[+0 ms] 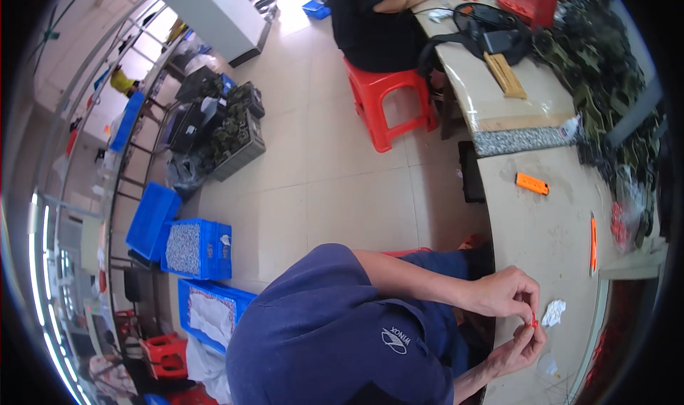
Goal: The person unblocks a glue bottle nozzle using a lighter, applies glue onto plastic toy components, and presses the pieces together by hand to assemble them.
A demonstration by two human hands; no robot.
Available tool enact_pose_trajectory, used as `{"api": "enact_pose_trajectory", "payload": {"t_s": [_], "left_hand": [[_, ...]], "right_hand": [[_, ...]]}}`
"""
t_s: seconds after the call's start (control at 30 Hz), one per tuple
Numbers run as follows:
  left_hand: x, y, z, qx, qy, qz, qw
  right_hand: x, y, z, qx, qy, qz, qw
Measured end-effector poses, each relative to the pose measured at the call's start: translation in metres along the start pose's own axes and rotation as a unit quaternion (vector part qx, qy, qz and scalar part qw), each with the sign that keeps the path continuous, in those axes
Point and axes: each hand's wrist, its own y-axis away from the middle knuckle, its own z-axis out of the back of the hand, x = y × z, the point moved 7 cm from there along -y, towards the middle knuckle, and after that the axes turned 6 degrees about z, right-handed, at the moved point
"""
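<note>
My left hand (507,293) is closed in a pinch over the worktable, its fingertips on a small red piece (534,324). From below, my right hand (514,355) pinches the same piece between thumb and fingers. The piece is mostly hidden by the fingertips, so I cannot make out its exact kind. Just beyond the hands lies a crumpled whitish scrap (553,312). A smaller clear scrap (547,366) rests near my right hand.
On the worktable (527,241) lie an orange box-shaped object (532,184) and a slim orange tool (593,242). Dark green straps (605,77) are heaped along the far side. A co-worker (370,27) sits on a red stool (388,99). Blue crates (217,252) stand behind me.
</note>
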Motion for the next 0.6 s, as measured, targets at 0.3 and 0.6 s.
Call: {"api": "enact_pose_trajectory", "payload": {"t_s": [0.3,0.6], "left_hand": [[0.001,0.005,-0.01,0.039,0.015,-0.01,0.999],[0.043,-0.007,-0.025,0.089,0.097,0.19,0.973]], "right_hand": [[0.005,0.013,0.015,-0.057,0.024,0.003,0.998],[0.029,0.018,0.008,-0.081,0.024,-0.025,0.996]]}}
